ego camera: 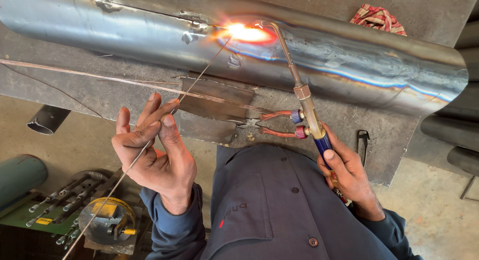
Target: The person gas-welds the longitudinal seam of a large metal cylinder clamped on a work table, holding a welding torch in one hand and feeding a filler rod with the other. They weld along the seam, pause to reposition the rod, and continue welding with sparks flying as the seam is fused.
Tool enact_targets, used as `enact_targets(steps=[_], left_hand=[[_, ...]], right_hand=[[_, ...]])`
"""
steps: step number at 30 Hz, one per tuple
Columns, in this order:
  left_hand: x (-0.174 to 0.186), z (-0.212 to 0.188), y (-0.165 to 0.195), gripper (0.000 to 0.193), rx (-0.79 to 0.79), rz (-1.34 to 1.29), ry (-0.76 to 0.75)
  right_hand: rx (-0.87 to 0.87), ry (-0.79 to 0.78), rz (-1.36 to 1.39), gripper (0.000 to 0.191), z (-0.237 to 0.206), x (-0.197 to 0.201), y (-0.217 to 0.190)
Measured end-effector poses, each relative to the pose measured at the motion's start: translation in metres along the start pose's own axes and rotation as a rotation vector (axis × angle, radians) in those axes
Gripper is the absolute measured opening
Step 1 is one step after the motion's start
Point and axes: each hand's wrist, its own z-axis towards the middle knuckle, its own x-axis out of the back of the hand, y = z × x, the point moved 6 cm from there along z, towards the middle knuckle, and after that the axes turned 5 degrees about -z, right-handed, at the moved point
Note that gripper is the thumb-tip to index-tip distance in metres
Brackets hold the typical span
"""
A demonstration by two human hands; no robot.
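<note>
While both hands grip tools: left hand [157, 152] pinches thin metal filler rod [164, 123]; right hand [349, 172] clamps blue-handled brass gas torch [305, 103]. Beyond, on grey steel bench [349, 118], rod tip meets flame at seam of long rolled sheet-steel tube [349, 60].

The grey steel pipe [349, 55] glows orange-white at its seam, ringed by blue and purple heat bands. The torch [312, 118] looks brass with blue grip; the cloth [378, 18] is red checked.

Even daylight, soft shadows. Orange-white glare blooms at the torch flame [244, 33] on the steel pipe [349, 60]. Sharp focus; slight wide-angle bending at edges.
</note>
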Motion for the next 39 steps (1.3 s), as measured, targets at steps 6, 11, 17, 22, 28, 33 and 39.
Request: enact_targets(steps=[6, 11, 17, 22, 28, 33, 39], left_hand=[[-0.002, 0.000, 0.000, 0.021, 0.002, -0.001, 0.001], [-0.002, -0.001, 0.002, 0.021, 0.003, -0.004, 0.004], [-0.002, -0.001, 0.001, 0.021, 0.002, 0.003, 0.011], [-0.002, -0.002, 0.001, 0.021, 0.013, 0.002, 0.020], [-0.004, 0.000, 0.006, 0.022, 0.021, 0.000, 0.002], [0.004, -0.002, 0.011, 0.019, 0.050, -0.010, 0.044], [0.007, -0.004, 0.011, 0.023, 0.038, -0.014, 0.053]], right_hand=[[-0.018, 0.001, -0.016, 0.067, -0.001, 0.001, -0.003], [-0.016, -0.005, 0.002, 0.067, -0.001, 0.001, -0.004], [-0.003, -0.022, 0.032, 0.067, 0.000, 0.002, 0.000], [0.032, -0.042, 0.061, 0.069, -0.004, 0.007, 0.002], [0.035, -0.055, 0.082, 0.069, -0.006, 0.009, 0.002], [-0.008, -0.033, 0.042, 0.068, -0.005, 0.007, 0.002], [0.002, -0.035, 0.042, 0.068, -0.004, 0.005, 0.000]])
